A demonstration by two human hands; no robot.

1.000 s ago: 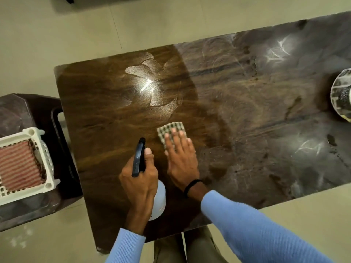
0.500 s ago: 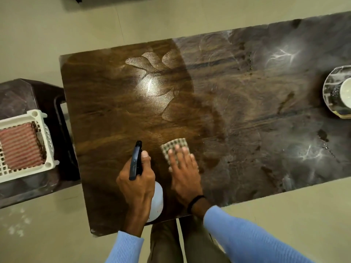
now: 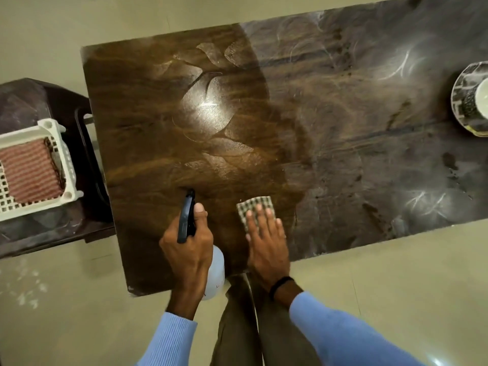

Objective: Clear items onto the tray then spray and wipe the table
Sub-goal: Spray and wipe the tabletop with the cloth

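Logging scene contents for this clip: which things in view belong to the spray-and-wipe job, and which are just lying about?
In use:
- spray bottle, gripped in the left hand
- checked cloth, pressed flat under the right hand
- wooden table
- white tray holding a striped cloth, left of the table

Lying about:
- patterned dish at the table's right end
- dark stool under the tray

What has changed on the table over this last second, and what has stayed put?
The right hand slid the checked cloth back toward the table's near edge. Nothing was picked up or let go. The left hand still grips the spray bottle, and the white tray stays on the side stand.
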